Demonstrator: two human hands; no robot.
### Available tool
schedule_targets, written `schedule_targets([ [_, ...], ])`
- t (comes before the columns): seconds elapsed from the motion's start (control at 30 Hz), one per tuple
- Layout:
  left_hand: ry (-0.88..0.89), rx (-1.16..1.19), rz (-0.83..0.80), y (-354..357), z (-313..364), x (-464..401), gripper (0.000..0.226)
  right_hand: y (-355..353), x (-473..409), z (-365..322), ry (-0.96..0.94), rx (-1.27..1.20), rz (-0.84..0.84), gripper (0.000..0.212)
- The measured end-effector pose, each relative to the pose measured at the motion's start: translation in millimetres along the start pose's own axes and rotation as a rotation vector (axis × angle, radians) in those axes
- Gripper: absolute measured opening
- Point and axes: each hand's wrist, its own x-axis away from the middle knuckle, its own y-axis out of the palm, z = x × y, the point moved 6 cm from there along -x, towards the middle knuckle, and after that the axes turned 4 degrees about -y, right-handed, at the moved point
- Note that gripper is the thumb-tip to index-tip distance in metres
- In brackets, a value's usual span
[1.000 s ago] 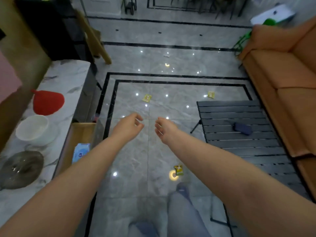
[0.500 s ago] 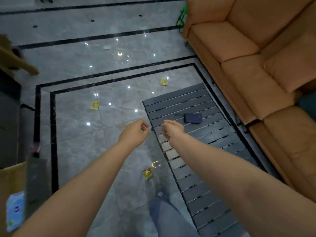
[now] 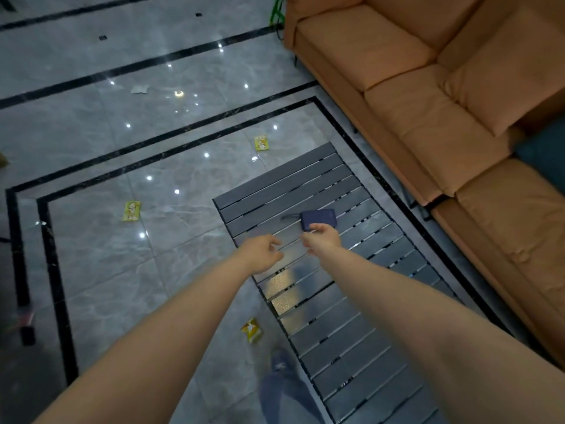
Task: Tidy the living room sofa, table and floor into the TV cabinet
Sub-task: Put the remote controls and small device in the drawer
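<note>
neither hand held anything; the left hand hung over the near edge of the table with its fingers loosely curled and apart, and the right hand reached beside it, fingers slack and partly bent, its fingertips just at the near edge of the dark blue pouch; whether they touched it could not be told; the pouch was a flat, rounded rectangle with a short strap trailing to its left, lying on the slats toward the far end of the table; the table was long, low and dark grey, made of parallel slats with a dull sheen; beside it ran the orange sofa, its cushions soft, matte and creased, with a dark teal cushion at the frame's right edge; the floor was glossy grey marble-look tile with black border lines and bright light spots; three small yellow packets lay on it, one far packet beyond the table, one packet to the left, and one crumpled packet close to the table's side, near the person's blue slipper; a pale scrap lay farther off.
</note>
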Motion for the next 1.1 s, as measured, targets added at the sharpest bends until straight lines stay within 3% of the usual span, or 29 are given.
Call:
schedule_targets([
  [0.17,-0.056,0.072,-0.078,18.8,9.6,-49.1,0.046,-3.5,-51.6,17.9,0.048,0.211,-0.163,0.057],
  [0.3,-0.097,0.167,-0.127,36.1,8.2,-88.4,0.05,-1.0,-83.9,30.1,-0.102,0.821,-0.416,0.08],
  [0.4,-0.098,0.182,-0.125,52.2,1.6,-118.1,0.049,-0.4,-104.2,34.5,-0.266,1.099,-0.463,0.084],
  [0.67,0.001,-0.113,-0.145,90.5,-12.0,-187.6,0.057,1.2,-165.4,54.3,-0.459,1.001,-0.27,0.086],
  [0.8,0.037,-0.181,-0.105,101.3,-23.0,-216.1,0.049,11.4,-193.5,62.7,-0.486,1.076,-0.171,0.092],
  [0.97,0.086,-0.422,-0.156,123.0,-48.7,-228.8,0.063,26.9,-225.5,57.0,-0.539,0.934,-0.1,0.081],
  [1.1,0.032,-0.431,-0.263,138.0,-77.4,-231.9,0.071,36.3,-238.5,56.1,-0.568,1.167,-0.132,0.089],
])
